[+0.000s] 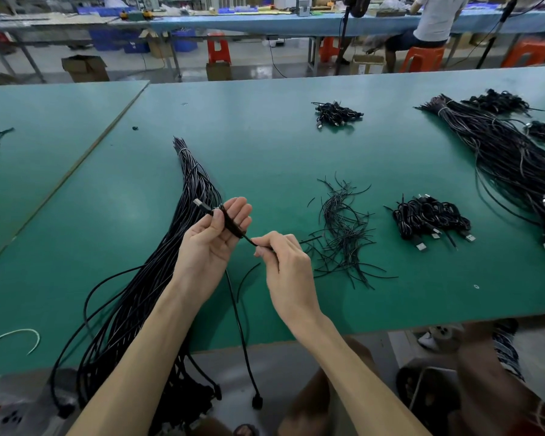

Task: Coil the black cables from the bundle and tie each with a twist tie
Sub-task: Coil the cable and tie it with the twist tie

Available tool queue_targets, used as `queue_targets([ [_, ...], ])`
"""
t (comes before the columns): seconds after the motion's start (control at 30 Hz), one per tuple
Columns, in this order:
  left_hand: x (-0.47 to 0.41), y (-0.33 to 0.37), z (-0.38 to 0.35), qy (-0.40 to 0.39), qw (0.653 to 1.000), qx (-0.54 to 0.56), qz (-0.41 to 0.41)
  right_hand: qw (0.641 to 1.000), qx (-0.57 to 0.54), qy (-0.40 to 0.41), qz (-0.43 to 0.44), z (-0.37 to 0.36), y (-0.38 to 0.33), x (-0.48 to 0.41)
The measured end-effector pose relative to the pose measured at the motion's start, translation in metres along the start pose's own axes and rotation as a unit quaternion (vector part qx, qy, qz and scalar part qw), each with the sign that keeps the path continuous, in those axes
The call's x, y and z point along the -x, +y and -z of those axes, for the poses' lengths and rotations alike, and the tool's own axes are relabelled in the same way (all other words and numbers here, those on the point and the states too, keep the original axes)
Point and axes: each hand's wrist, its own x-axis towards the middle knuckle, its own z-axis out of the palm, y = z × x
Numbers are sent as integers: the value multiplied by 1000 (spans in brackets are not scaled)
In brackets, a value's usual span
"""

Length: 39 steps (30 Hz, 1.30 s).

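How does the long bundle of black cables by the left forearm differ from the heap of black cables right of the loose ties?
The long black cable bundle lies stretched out, hanging off the near edge of the green table; the heap of coiled black cables sits wholly on it. The bundle is bound by a pale band near its far end; the heap is separate short coils. Both are black cables.

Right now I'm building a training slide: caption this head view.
Left hand holds a coiled black cable; right hand pinches a black strand leading from it, over the green table.
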Motion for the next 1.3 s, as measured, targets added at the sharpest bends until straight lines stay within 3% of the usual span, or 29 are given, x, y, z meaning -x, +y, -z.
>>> queue_targets([
  [0.33,3,3,-4,49,999,14,16,999,24,-32,21,-2,1,1],
  [0.6,5,11,-4,4,995,92,44,994,107,8,-1,-5,5,2],
  [0.77,8,1,-7,-4,992,-127,-13,989,142,28,-41,-5,7,0],
  [0.87,13,-7,-13,-30,944,-324,-55,989,133,25,-56,-5,8,0],
  [1.03,21,-14,-13,-120,801,-574,-115,992,32,24,-119,-2,8,-1],
  [1.17,21,-10,-10,-156,701,-672,-178,989,-38,62,-129,0,9,-2],
  [1.3,20,-11,-11,-141,640,-722,-221,990,-34,92,-97,1,7,-1],
])
